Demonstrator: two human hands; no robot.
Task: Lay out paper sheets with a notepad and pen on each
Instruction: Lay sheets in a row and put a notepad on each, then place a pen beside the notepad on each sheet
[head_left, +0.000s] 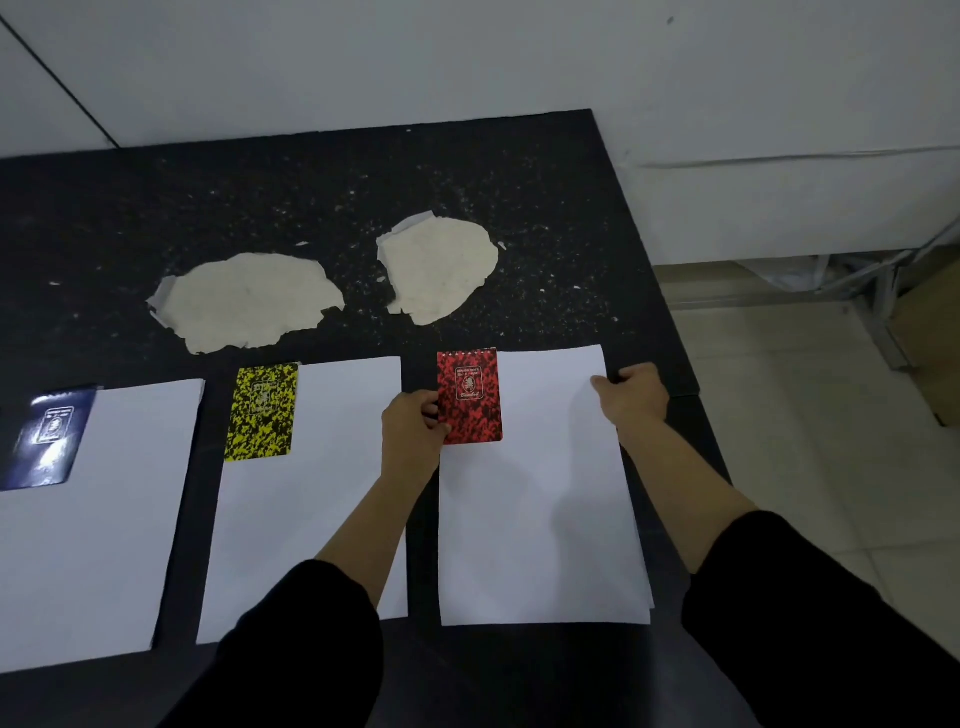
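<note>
Three white paper sheets lie side by side on the black table (311, 197). The left sheet (98, 519) carries a dark blue notepad (49, 439) at its top left corner. A yellow-and-black notepad (262, 410) lies on the middle sheet (322, 467). On the right sheet (540, 493) sits a red-and-black spiral notepad (470, 397). My left hand (410, 431) pinches the red notepad's left edge. My right hand (636, 395) grips the right sheet's upper right edge. No pen is in view.
Two patches of torn, peeled surface (249, 301) (436, 270) show pale on the table behind the sheets. The table's right edge runs just beside the right sheet, with tiled floor (810, 441) and a metal frame (878, 291) beyond it. A white wall stands behind.
</note>
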